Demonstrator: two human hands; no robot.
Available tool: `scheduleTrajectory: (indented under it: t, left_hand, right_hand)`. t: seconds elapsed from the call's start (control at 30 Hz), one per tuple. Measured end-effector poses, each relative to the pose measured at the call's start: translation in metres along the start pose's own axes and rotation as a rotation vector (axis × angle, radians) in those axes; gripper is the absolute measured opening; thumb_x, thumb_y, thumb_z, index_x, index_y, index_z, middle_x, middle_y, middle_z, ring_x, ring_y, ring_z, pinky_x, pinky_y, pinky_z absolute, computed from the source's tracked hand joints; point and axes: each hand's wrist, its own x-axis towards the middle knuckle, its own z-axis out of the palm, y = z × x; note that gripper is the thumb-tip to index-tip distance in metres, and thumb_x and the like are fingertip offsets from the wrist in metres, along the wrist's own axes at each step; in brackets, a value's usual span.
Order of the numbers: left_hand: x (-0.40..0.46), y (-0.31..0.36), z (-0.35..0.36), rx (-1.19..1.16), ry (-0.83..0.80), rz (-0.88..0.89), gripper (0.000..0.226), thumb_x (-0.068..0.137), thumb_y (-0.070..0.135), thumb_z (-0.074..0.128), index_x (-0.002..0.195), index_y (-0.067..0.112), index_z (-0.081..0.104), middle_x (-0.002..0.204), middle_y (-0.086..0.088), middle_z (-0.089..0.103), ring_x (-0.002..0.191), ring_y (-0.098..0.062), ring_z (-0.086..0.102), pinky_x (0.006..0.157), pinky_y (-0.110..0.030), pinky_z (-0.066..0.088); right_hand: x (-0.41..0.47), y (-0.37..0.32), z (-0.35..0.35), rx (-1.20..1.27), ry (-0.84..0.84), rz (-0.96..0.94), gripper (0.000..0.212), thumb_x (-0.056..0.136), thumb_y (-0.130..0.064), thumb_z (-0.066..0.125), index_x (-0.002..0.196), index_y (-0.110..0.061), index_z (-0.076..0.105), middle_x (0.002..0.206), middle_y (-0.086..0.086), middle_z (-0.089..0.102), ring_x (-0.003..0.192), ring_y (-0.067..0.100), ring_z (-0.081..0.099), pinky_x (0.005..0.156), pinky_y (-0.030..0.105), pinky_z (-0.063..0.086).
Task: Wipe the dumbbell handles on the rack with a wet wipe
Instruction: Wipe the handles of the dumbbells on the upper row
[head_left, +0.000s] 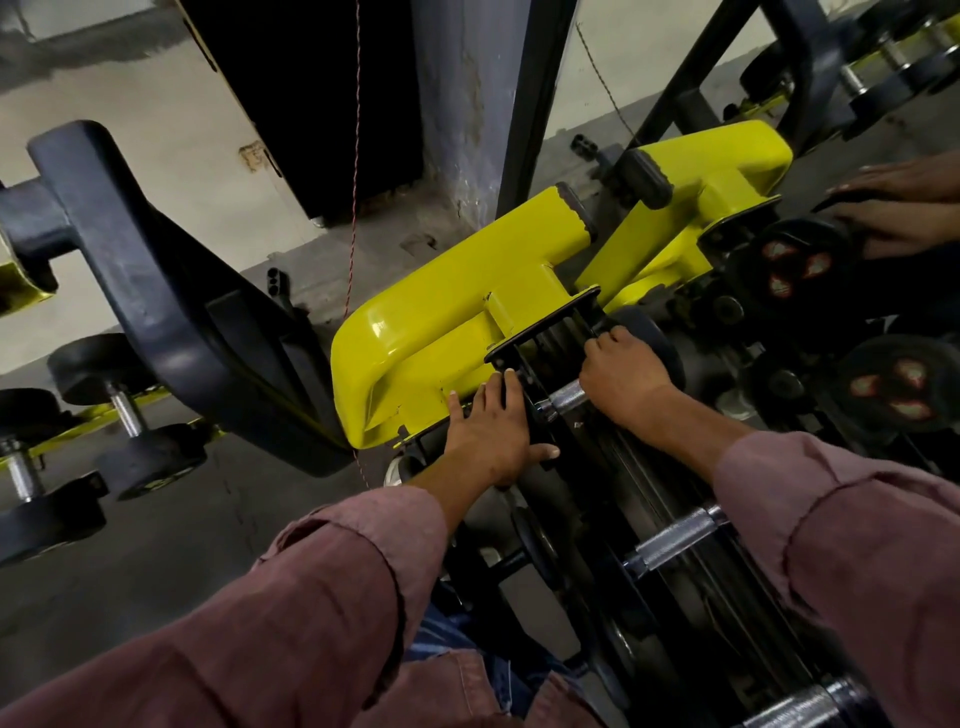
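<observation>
The right hand (626, 376) is clamping its fingers around the knurled chrome dumbbell handle (566, 397), the left hand (491, 431) is bracing flat with fingers extended on the black rubber dumbbell head (524, 483) beneath them, and no wipe is showing, so the person is probably risking a bare-skin rub or a pinch against the black steel rack plate (545, 330) just beyond the knuckles.

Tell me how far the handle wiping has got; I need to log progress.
Nothing visibly proves any handle finished. In hand: the right hand is curled round the far handle, though no wipe shows there; the left hand rests flat on the rack. Left: likely the nearer handles, middle handle and near handle.
</observation>
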Motion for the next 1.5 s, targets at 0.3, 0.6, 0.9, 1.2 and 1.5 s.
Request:
scheduleTrajectory:
  t: [0.3, 0.6, 0.9, 1.2, 1.5]
  left_hand:
    - [-0.002, 0.001, -0.002, -0.008, 0.019, 0.011, 0.12, 0.088, 0.074, 0.056, 0.16, 0.009, -0.015, 0.17, -0.013, -0.006, 0.157, -0.029, 0.001, 0.122, -0.064, -0.003]
    - [-0.002, 0.001, -0.003, 0.004, 0.002, 0.002, 0.119, 0.088, 0.075, 0.054, 0.159, 0.009, -0.016, 0.17, -0.013, -0.008, 0.157, -0.029, 0.0, 0.122, -0.063, -0.004]
    - [-0.001, 0.001, -0.003, 0.008, 0.002, 0.003, 0.119, 0.088, 0.075, 0.054, 0.159, 0.01, -0.016, 0.17, -0.013, -0.008, 0.157, -0.029, -0.001, 0.123, -0.063, -0.003]
    - [0.0, 0.0, -0.002, 0.017, 0.001, 0.013, 0.12, 0.087, 0.076, 0.052, 0.159, 0.008, -0.016, 0.17, -0.014, -0.007, 0.157, -0.029, 0.001, 0.122, -0.064, -0.002]
    - [0.001, 0.0, 0.0, 0.032, 0.006, 0.004, 0.12, 0.087, 0.077, 0.053, 0.159, 0.009, -0.016, 0.17, -0.013, -0.005, 0.157, -0.028, 0.001, 0.122, -0.064, -0.001]
  right_hand:
    - [-0.022, -0.025, -0.003, 0.221, 0.055, 0.228, 0.034, 0.094, -0.018, 0.05, 0.125, -0.011, 0.062, 0.131, 0.015, 0.052, 0.124, 0.034, 0.046, 0.109, 0.043, 0.033]
    - [-0.037, -0.063, 0.022, 1.087, 0.372, 0.613, 0.057, 0.085, -0.004, 0.06, 0.14, 0.004, 0.044, 0.143, 0.017, 0.043, 0.123, 0.034, 0.05, 0.106, 0.039, 0.043]
    - [-0.026, -0.069, 0.028, 2.542, 0.534, 1.156, 0.03, 0.086, -0.001, 0.065, 0.115, -0.011, 0.069, 0.102, 0.002, 0.073, 0.095, 0.01, 0.068, 0.085, 0.025, 0.053]
    - [-0.017, -0.072, 0.034, 2.88, 0.205, 0.869, 0.045, 0.085, 0.017, 0.044, 0.108, -0.018, 0.062, 0.103, 0.001, 0.067, 0.098, 0.013, 0.061, 0.087, 0.025, 0.047]
    - [-0.023, -0.09, 0.033, 2.521, -0.058, 0.673, 0.03, 0.091, 0.003, 0.048, 0.099, -0.013, 0.071, 0.091, 0.006, 0.076, 0.086, 0.018, 0.071, 0.067, 0.028, 0.053]
